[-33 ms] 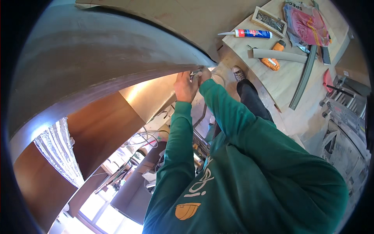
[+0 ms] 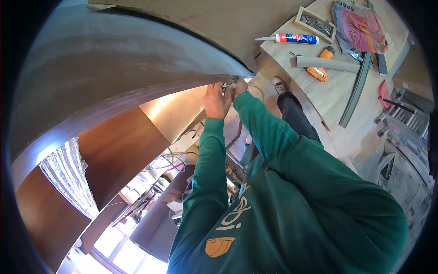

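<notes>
My left hand (image 2: 216, 101) is raised to the lower edge of a large, curved grey-brown panel (image 2: 123, 59), close to its far end. Right beside it, my right hand (image 2: 240, 86) is bent inward, its fingers meeting those of the left. A small greyish piece shows between the two hands, too small and too covered to name. Both hands have their fingers curled in. The fingertips of my right hand are mostly hidden. Green sleeves cover both forearms.
On a wooden worktable (image 2: 315, 93) at right lie a sealant cartridge (image 2: 296, 39), an orange-and-black power tool (image 2: 318, 74), curved strips (image 2: 356, 93), a tray of small hardware (image 2: 315, 24) and a pink plastic bag (image 2: 360, 29). A ladder (image 2: 404, 121) is at far right. Brown panels (image 2: 123, 155) are at left.
</notes>
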